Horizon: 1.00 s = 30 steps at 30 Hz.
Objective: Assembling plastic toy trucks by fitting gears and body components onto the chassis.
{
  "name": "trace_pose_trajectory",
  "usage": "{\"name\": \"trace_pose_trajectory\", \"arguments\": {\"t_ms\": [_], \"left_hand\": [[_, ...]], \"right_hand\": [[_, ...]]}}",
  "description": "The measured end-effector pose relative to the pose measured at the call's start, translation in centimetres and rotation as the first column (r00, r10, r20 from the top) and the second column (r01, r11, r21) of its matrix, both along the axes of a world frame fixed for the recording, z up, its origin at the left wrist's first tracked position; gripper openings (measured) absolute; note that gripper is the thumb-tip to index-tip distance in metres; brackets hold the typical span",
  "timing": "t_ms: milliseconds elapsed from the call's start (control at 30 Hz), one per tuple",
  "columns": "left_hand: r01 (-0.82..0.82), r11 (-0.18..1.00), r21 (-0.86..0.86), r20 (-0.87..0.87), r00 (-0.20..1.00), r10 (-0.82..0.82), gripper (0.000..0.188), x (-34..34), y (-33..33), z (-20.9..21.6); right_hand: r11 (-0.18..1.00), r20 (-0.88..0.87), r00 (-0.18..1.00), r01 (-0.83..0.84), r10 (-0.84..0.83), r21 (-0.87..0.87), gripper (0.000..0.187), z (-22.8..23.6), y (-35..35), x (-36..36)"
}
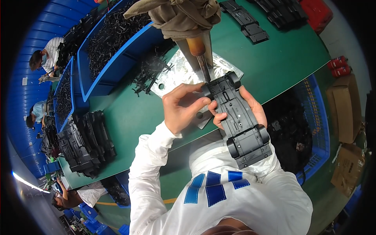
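While the right hand [253, 105] is holding a long black plastic base [237, 113] from underneath, with its thumb side lying along one edge and its fingertips curling over the other, the left hand [180, 107] is bending a finger and thumb against the top left corner. The right grip is clasping the base; I cannot tell whether the left grip is pinching or just touching. The base is slanting across the near edge of the green worktop [282, 66], and its top end is sitting just by the thin tip of a tool [196, 46]. That tool is hanging down below a bundle of brown cloth [184, 15]. A shiny metal plate [172, 74] is lying on the worktop. Loose black bits [145, 76] are lying beside the plate, and a blue bin [101, 87] is holding many more. Big black parts [86, 143] are standing in a pile on the left.
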State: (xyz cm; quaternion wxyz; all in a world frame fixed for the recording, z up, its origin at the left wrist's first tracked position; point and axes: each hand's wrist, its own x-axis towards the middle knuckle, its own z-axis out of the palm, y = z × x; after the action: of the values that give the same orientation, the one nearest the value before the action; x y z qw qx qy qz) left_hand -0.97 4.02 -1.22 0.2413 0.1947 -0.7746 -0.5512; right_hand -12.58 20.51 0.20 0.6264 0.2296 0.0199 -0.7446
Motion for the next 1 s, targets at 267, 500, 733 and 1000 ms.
{"name": "trace_pose_trajectory", "arguments": {"t_ms": [267,500,733,1000], "left_hand": [[-0.001,1.000,-0.015,0.004,1.000,0.001,0.032,0.03,-0.04,-0.03],[-0.007,1.000,0.004,0.000,1.000,0.007,0.032,0.01,0.03,0.05],[-0.009,1.000,0.000,0.008,1.000,0.009,0.032,0.02,0.02,0.03],[-0.015,1.000,-0.001,0.006,1.000,0.015,0.031,-0.01,-0.03,-0.07]], "right_hand": [[1.000,0.012,1.000,0.003,-0.003,0.005,0.054,0.06,-0.06,0.04],[1.000,0.008,1.000,-0.002,0.002,0.008,0.054,0.00,-0.05,-0.01],[1.000,0.001,1.000,-0.001,0.001,0.009,0.053,0.03,-0.02,0.01],[1.000,0.001,1.000,0.009,-0.009,0.004,0.053,0.15,-0.14,-0.01]]}}
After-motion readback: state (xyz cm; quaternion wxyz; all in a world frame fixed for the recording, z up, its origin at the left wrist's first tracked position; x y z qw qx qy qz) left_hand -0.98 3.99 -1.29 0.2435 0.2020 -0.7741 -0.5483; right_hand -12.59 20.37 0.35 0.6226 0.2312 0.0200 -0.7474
